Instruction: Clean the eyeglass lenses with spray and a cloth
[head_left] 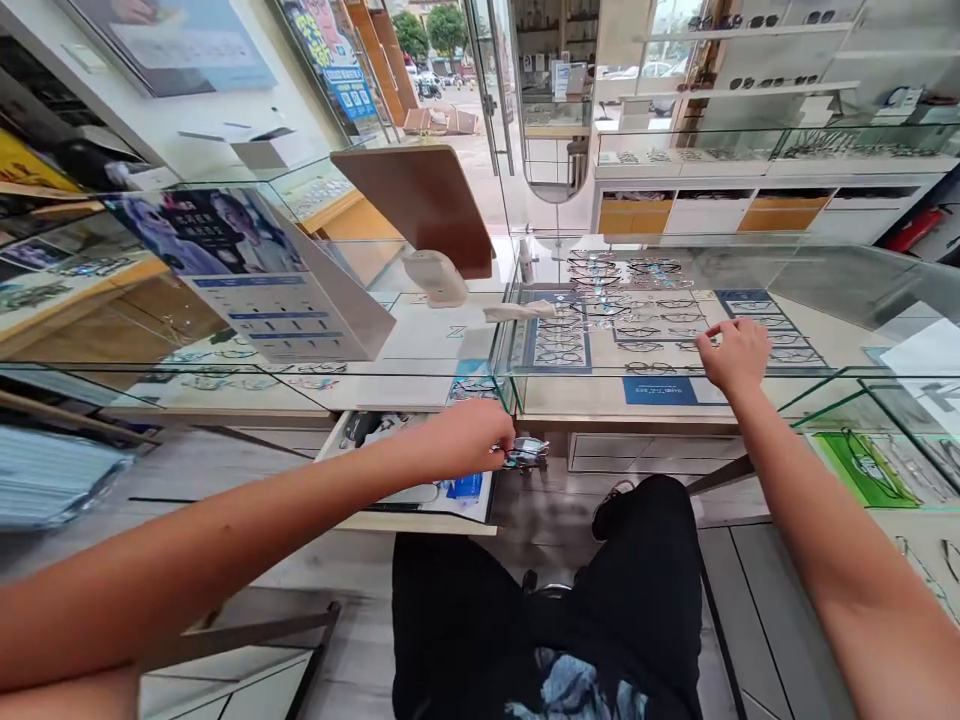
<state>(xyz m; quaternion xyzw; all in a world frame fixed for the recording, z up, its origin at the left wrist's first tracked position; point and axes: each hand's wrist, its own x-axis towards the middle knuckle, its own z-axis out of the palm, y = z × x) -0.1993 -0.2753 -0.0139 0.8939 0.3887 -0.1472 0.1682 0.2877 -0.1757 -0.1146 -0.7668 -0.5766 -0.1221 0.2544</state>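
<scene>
While the left hand (486,437) apparently clutches eyeglasses (529,453) beside the drawer (420,522), the half-open right hand (739,355) overhangs the counter (577,402).

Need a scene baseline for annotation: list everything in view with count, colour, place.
held eyeglasses: count unclear, dark and clear, beside drawer
drawer: one, pale, open
blue packet: one, in drawer
display eyeglasses: many, mostly dark, in glass counter
calendar: one, blue-white, counter left
panel: one, brown, counter middle
green mat: one, right case
posters: at least two, multicoloured, upper left
sunglasses: several, dark, upper-right shelves
wrapped stack: one, pale blue, left edge
left hand: one, bare, gripping held eyeglasses
right hand: one, bare, over counter
legs: two, black trousers
</scene>
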